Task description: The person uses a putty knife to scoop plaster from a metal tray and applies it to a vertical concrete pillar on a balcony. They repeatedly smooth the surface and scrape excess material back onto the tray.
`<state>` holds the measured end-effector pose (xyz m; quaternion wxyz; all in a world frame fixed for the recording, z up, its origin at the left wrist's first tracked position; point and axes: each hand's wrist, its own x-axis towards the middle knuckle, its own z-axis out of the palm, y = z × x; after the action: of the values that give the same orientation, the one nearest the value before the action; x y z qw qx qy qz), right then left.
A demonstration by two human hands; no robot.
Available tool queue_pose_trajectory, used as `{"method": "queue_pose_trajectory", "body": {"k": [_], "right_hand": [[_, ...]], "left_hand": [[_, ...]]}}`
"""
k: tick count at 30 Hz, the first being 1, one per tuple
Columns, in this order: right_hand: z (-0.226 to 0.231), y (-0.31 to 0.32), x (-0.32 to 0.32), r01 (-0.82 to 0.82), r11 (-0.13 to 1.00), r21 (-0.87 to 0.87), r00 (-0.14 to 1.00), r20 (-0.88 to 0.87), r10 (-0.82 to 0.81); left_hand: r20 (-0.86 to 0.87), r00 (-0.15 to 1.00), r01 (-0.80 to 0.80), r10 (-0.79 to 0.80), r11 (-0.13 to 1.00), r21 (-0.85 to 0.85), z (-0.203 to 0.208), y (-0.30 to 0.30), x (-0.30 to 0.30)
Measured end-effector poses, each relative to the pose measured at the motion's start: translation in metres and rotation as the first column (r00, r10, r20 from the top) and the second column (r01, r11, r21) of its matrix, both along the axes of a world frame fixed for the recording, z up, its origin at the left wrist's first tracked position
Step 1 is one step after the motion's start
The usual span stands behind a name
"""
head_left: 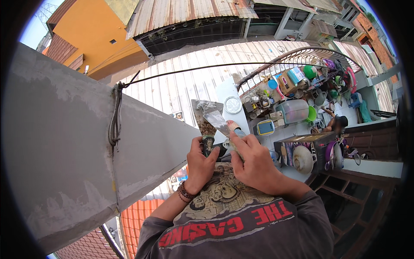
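My left hand (200, 166) is closed round the dark handle of a wide putty knife (202, 121), its blade stained brown and pointing away from me. A lump of pale putty (206, 105) sits near that blade's far edge. In my right hand (255, 160) is a second putty knife (217, 121), narrower and smeared with whitish putty. Its blade lies across the wide one, overlapping it in view; whether they touch I cannot tell. Just beyond the blades, a round white lid or tub (233, 105) rests on a pale ledge (225, 88).
A grey plastered concrete beam (77, 142) fills the left, with a wire (115, 116) tied round it and stretched rightward. Far below lies a corrugated metal roof (185, 77). At right, a railed balcony holds a clear plastic box (293, 111), pans and a person (331, 123).
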<state>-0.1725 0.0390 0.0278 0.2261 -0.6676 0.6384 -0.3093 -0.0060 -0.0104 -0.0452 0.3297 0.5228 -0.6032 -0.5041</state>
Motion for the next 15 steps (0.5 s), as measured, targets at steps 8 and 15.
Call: {"method": "queue_pose_trajectory", "body": {"k": [8,15], "right_hand": [[-0.0029,0.0023,-0.0011,-0.007,0.998,-0.055,1.0,-0.003,0.007],[-0.0027,0.0072,-0.0022,-0.016,0.997,-0.075,1.0,0.003,0.016]], "left_hand": [[-0.031,0.999,-0.026,0.028,0.997,0.075,0.0027,0.0009,-0.0015],[-0.057,0.997,-0.042,0.05,0.991,0.128,0.0044,-0.0003,-0.0004]]}}
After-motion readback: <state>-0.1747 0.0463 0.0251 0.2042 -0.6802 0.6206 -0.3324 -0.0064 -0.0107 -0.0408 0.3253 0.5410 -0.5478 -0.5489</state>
